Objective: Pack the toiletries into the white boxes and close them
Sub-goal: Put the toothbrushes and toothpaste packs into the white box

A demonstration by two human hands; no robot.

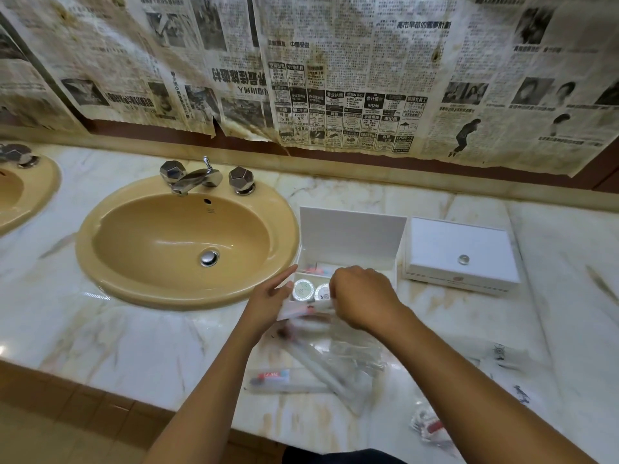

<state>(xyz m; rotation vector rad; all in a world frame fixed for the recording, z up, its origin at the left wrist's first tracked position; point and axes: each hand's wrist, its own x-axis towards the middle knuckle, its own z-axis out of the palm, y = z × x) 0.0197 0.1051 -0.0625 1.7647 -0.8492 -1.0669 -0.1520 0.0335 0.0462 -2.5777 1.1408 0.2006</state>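
An open white box (351, 236) stands on the marble counter with its lid raised; inside lie a small tube packet (318, 270) at the back and two round foil-topped tubs (303, 289) in front. My left hand (268, 298) and my right hand (361, 296) hold a blurred clear-wrapped packet (306, 311) between them at the box's front edge. The right fingers are curled over it; the left fingers look straighter, thumb side toward the packet. A second white box (459, 254), closed, with a round knob, sits to the right.
More wrapped toiletries lie on the counter near me: a toothpaste kit (273, 378), long clear packets (331, 370), and a small packet (430, 426) at the right edge. A tan basin (181, 242) with chrome taps is left. Newspaper covers the wall.
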